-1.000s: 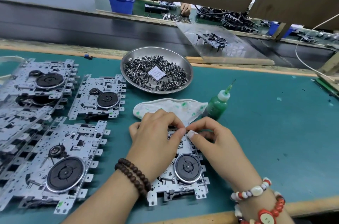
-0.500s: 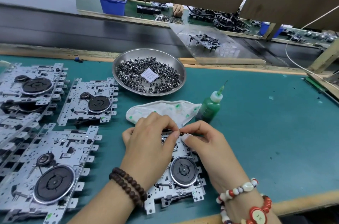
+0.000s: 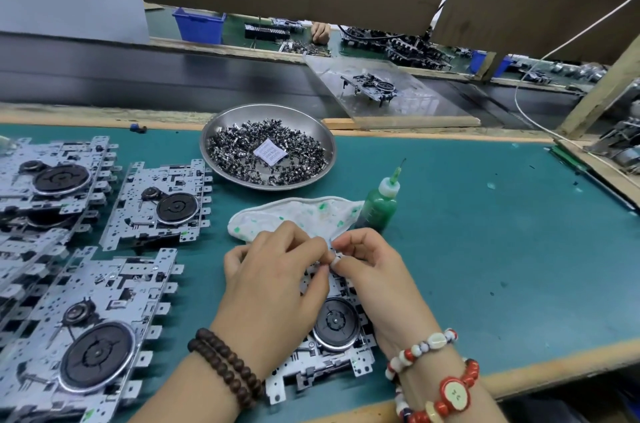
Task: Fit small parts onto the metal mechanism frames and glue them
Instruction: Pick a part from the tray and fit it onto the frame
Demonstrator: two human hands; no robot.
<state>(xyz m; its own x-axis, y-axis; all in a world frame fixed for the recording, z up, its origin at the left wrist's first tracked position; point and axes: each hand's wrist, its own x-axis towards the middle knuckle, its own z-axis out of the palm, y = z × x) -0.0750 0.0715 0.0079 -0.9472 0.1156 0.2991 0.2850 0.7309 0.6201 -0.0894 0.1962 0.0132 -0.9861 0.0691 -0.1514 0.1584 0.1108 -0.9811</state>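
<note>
Both hands meet over the far edge of a metal mechanism frame (image 3: 332, 346) on the near side of the green bench mat (image 3: 485, 266).

From my remote seat, the left hand (image 3: 273, 291) and right hand (image 3: 377, 280) have their fingers curled, fingertips pinched together at one spot on the frame; whatever small part they hold is too tiny for me to make out. I judge a part is being seated, the frame lying flat between the wrists so it cannot slide. The steel bowl of small parts (image 3: 266, 152) sits just beyond, within reach, and the green glue bottle (image 3: 379, 204) stands upright beside the spotted rag (image 3: 294, 214), seemingly ready for the gluing step. More frames (image 3: 159, 204) are laid out to the left.
</note>
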